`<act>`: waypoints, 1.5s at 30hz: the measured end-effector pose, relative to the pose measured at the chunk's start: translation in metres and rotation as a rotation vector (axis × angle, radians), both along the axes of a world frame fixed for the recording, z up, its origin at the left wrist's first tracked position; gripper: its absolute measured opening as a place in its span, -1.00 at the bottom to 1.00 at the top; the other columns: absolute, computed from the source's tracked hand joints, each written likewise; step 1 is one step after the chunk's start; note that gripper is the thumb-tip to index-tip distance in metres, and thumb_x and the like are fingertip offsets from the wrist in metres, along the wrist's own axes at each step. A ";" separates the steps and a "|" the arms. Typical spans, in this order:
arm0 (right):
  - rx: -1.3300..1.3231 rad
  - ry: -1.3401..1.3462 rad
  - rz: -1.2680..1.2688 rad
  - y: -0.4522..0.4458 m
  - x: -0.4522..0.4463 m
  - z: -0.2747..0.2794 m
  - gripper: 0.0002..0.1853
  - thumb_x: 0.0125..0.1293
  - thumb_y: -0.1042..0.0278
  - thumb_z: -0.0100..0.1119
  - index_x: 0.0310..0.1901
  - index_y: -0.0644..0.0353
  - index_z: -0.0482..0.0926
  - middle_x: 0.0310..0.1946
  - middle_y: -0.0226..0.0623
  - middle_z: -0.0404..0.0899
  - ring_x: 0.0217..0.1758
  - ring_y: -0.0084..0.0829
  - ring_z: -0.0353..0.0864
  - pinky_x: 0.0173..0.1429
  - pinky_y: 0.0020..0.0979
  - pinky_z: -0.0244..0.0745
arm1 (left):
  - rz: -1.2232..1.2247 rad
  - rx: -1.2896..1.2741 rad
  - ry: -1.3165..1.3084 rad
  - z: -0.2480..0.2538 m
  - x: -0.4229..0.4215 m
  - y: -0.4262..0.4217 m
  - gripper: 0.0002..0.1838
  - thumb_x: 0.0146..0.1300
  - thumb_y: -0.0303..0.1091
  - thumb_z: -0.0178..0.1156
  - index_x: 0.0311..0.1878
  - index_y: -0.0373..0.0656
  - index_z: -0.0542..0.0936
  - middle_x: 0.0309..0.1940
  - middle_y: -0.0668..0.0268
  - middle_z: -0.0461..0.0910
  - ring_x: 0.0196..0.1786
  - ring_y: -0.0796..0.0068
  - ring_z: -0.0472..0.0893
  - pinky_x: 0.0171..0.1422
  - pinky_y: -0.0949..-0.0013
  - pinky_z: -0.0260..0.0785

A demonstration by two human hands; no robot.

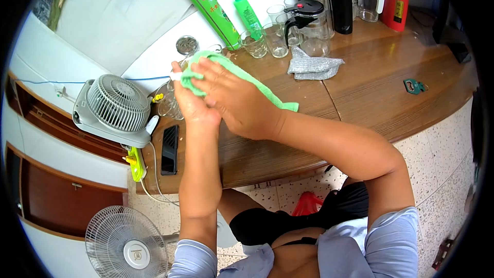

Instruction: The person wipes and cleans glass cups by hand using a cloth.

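A light green cloth (257, 86) is bunched between my two hands, and its loose end trails to the right over the wooden table. My left hand (191, 104) is below and to the left, its palm against the cloth. Lying across it from the right, my right hand (231, 92) presses the cloth with its fingers. Something clear and glassy shows behind my left hand, partly hidden. A grey ribbed cloth (314, 66) lies on the table to the right, in front of a glass pot with a black handle (315, 36).
Glass cups (253, 45), a green spray can (208, 10), a green pump bottle (247, 14), a black flask (339, 2) and a red tin (395, 7) line the back. A small fan (119, 104), power strip (136, 164) and phone (170, 150) are at left.
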State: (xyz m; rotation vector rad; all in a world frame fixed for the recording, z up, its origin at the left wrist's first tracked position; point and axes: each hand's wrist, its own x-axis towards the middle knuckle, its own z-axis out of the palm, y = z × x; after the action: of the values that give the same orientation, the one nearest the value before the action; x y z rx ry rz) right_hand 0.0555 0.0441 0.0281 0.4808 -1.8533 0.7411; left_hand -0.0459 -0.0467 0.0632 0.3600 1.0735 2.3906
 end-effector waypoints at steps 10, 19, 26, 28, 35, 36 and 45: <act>-0.022 0.094 -0.082 0.010 -0.007 0.004 -0.57 0.51 0.41 0.10 0.32 0.41 0.59 0.47 0.10 0.49 0.65 0.10 0.31 0.73 0.05 0.14 | -0.122 -0.113 0.064 -0.001 0.021 0.010 -0.33 0.62 0.32 -0.03 0.42 -0.04 0.49 0.36 0.18 0.57 0.41 0.21 0.56 0.50 0.01 0.45; -0.379 0.049 -0.088 0.043 -0.007 0.018 -0.60 0.67 0.28 0.01 0.29 0.41 0.61 0.31 0.27 0.61 0.50 0.19 0.52 0.52 -0.10 0.47 | -0.334 -0.175 0.244 -0.007 0.038 0.015 -0.20 0.62 0.37 -0.09 0.52 -0.17 0.40 0.40 0.16 0.55 0.43 0.25 0.55 0.48 0.09 0.42; -0.241 0.139 -0.055 0.026 -0.008 0.011 -0.62 0.65 0.35 -0.01 0.28 0.44 0.60 0.38 0.21 0.56 0.52 0.12 0.50 0.55 -0.09 0.43 | -0.173 0.010 0.234 0.000 0.034 0.015 -0.40 0.65 0.25 -0.02 0.45 -0.01 0.48 0.32 0.24 0.60 0.36 0.27 0.60 0.43 0.06 0.50; -0.177 0.073 -0.022 0.019 -0.008 0.006 -0.61 0.63 0.39 0.00 0.34 0.39 0.56 0.46 0.15 0.49 0.62 0.10 0.38 0.63 -0.09 0.33 | -0.061 -0.027 0.178 -0.005 0.019 0.012 -0.44 0.65 0.24 -0.02 0.38 0.01 0.52 0.31 0.25 0.61 0.34 0.24 0.60 0.44 0.03 0.49; 0.061 -0.027 0.048 -0.009 -0.002 -0.006 -0.57 0.58 0.44 0.02 0.40 0.32 0.51 0.56 0.08 0.38 0.69 0.08 0.25 0.77 0.08 0.00 | -0.226 0.063 0.013 -0.010 -0.036 -0.013 -0.32 0.53 0.37 0.10 0.10 -0.17 0.64 -0.10 0.16 0.73 0.02 0.22 0.74 0.14 0.18 0.64; 0.063 -0.019 0.053 -0.008 -0.002 -0.005 -0.57 0.58 0.44 0.02 0.40 0.32 0.51 0.56 0.07 0.38 0.69 0.08 0.24 0.77 0.08 0.00 | -0.227 0.044 0.035 -0.009 -0.034 -0.015 -0.34 0.54 0.35 0.10 0.12 -0.16 0.63 -0.07 0.16 0.72 0.04 0.22 0.73 0.17 0.17 0.63; -0.126 0.085 -0.058 0.021 -0.012 0.008 -0.63 0.60 0.37 0.00 0.26 0.41 0.60 0.40 0.15 0.55 0.60 0.15 0.37 0.72 0.05 0.16 | -0.180 -0.170 0.179 0.005 0.033 0.010 -0.32 0.70 0.24 -0.17 0.56 -0.07 0.39 0.51 0.23 0.48 0.51 0.22 0.51 0.51 0.05 0.48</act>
State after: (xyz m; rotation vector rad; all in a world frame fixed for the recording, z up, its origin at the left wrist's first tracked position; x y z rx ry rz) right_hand 0.0434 0.0653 0.0363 0.3712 -1.7228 0.7811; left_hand -0.0130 -0.0371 0.0687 0.5932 1.2573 2.1235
